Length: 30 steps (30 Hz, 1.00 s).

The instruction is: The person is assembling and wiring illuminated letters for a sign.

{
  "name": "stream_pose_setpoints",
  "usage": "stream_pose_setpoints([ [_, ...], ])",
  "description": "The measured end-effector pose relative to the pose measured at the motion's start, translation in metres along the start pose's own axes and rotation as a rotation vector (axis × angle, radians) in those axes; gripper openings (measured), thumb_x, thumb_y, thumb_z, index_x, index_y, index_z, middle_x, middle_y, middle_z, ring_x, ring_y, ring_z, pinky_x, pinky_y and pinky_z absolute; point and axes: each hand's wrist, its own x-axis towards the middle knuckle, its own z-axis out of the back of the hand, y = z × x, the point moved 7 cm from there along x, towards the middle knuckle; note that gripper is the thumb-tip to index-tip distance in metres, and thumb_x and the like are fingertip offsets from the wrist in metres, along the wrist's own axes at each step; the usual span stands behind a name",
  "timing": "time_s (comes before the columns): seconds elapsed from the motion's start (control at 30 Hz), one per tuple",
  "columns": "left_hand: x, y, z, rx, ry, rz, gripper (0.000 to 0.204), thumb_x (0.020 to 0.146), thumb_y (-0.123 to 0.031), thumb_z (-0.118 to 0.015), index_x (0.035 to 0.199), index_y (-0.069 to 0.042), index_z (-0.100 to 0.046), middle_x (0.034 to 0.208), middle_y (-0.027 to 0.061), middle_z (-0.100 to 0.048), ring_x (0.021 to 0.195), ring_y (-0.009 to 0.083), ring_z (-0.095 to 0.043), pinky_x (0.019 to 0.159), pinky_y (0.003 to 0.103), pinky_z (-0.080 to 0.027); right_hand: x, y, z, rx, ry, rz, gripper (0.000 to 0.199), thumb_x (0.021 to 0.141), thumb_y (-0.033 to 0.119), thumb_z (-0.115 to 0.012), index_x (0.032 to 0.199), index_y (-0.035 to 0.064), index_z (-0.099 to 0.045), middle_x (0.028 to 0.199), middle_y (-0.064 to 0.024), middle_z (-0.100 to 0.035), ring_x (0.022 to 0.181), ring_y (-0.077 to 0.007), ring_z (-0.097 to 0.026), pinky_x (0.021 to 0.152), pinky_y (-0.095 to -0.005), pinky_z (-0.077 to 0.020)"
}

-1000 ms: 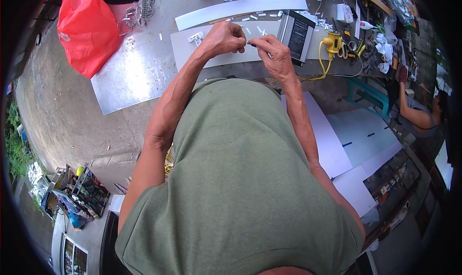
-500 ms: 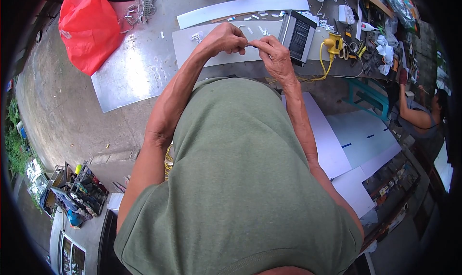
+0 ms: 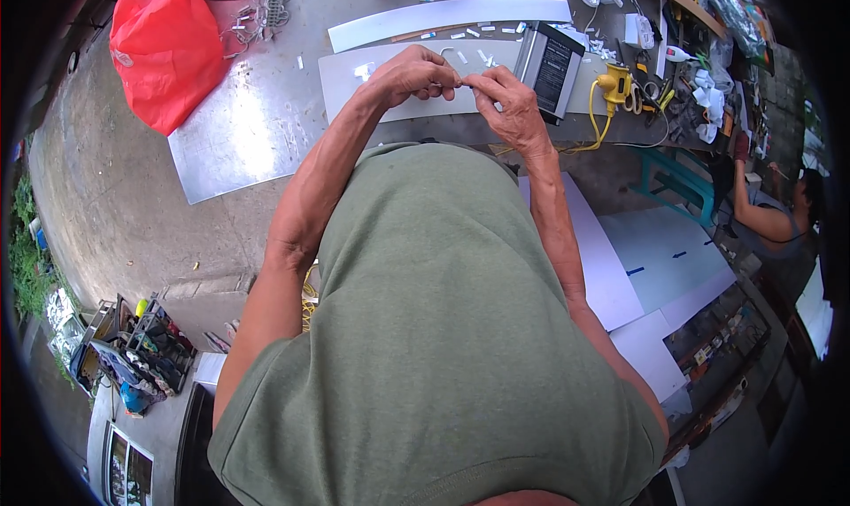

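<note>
Both hands, left (image 3: 409, 72) and right (image 3: 503, 99), pinch one small piece (too small to identify) over white panel (image 3: 354, 94); black box (image 3: 551, 61) at 3 o'clock, red bag (image 3: 168, 46) at 9.

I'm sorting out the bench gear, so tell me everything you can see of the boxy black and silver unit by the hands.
The black and silver unit is a rectangular box, apparently metal: a dark top face carrying a label, with a lighter, slotted silver side. It lies tilted on the grey worktop, its left end on the pale panel, right of the right hand, which does not touch it. A yellow tool sits beside it.
</note>
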Motion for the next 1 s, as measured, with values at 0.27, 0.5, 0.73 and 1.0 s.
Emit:
stream_pose_setpoints([
  [0.27,0.003,-0.003,0.004,0.033,0.016,-0.004,0.015,0.085,-0.012,-0.071,0.094,0.000,-0.073,0.071,0.0050,-0.068,0.055,0.0055,-0.049,0.049,0.021,-0.035,0.001,-0.006,-0.002,0.025,0.000,0.014,0.026,0.089,0.002,-0.067,0.113,0.0096,-0.074,0.094,-0.0049,-0.064,0.077,-0.0126,-0.065,0.067,-0.0278,-0.0555],
  [0.5,0.022,-0.018,0.020,0.157,0.136,-0.002,0.018,0.085,-0.014,-0.072,0.093,0.002,-0.073,0.071,0.0058,-0.068,0.054,0.0065,-0.050,0.049,0.023,-0.037,0.019,-0.014,-0.005,-0.054,-0.020,0.099,0.023,0.089,0.005,-0.069,0.111,0.0120,-0.074,0.092,-0.0040,-0.064,0.075,-0.0142,-0.065,0.067,-0.0291,-0.0564],
  [0.73,0.040,-0.033,0.035,0.314,0.166,-0.036,0.031,0.085,-0.013,-0.072,0.109,0.006,-0.069,0.075,0.0096,-0.070,0.056,0.0073,-0.052,0.050,0.022,-0.039,0.038,-0.019,-0.006,-0.151,-0.043,0.207,0.022,0.090,0.007,-0.069,0.111,0.0142,-0.071,0.089,-0.0031,-0.061,0.075,-0.0168,-0.064,0.067,-0.0314,-0.0567],
  [1.0,0.056,-0.037,0.033,0.299,0.216,-0.011,0.037,0.091,-0.012,-0.070,0.120,0.009,-0.063,0.090,0.0124,-0.072,0.073,0.0131,-0.065,0.065,0.024,-0.052,0.043,-0.034,0.000,-0.204,-0.040,0.191,0.022,0.090,0.010,-0.067,0.111,0.0135,-0.070,0.090,-0.0063,-0.059,0.079,-0.0223,-0.066,0.077,-0.0352,-0.0594],
])
